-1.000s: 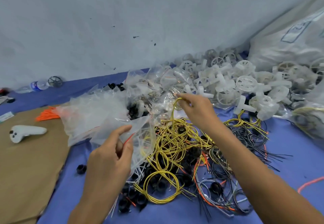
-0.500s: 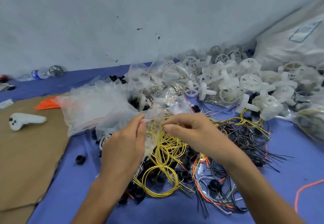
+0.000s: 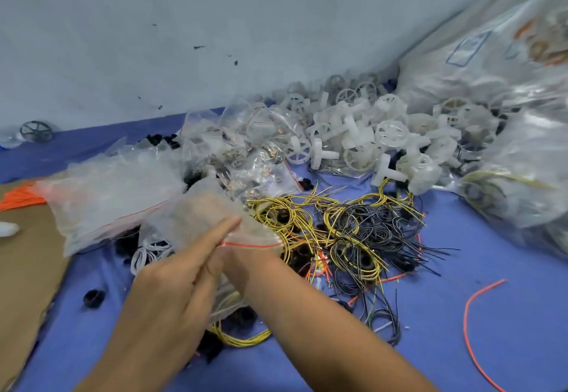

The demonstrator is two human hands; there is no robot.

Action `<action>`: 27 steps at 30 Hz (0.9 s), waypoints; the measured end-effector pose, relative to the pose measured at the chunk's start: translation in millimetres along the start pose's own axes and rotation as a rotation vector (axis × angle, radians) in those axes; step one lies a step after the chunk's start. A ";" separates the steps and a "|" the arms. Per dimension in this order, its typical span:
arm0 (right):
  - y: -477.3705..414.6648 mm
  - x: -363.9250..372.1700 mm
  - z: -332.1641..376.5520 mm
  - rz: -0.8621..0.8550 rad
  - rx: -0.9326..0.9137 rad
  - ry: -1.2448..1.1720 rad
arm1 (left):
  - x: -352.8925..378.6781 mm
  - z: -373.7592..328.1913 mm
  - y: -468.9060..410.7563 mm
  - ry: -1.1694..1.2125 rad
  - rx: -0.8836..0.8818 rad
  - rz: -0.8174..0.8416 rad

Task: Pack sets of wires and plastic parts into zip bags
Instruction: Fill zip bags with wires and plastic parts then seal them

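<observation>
Since 0.5 s ago both hands drew in nearer the body; right hand now sits tucked at the mouth of the zip bag. A blue sheet carries white plastic wheels at the back, w/ yellow & black wires in front. The bag is held up over the heap's left edge, red strip toward the camera. Fingers of the left hand pinch the strip's left end. Right fingers are hidden by bag & left hand, can't tell.
</observation>
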State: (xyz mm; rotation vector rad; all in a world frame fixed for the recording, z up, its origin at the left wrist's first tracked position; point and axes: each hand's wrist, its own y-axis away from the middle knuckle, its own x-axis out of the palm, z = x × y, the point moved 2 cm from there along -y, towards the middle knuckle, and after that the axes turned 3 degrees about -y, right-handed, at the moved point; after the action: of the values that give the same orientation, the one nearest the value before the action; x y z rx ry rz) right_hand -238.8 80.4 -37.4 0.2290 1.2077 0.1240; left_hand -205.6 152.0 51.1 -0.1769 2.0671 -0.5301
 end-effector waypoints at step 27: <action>-68.2 -90.9 -206.6 0.012 -0.359 0.120 | 17.8 25.0 -2.9 0.096 -0.238 -0.158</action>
State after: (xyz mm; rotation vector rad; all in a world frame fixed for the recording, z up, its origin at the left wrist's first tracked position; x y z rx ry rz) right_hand -465.9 17.2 -40.5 -0.0868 1.2800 0.3653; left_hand -194.1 136.0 27.4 -0.4662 2.2189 -0.3915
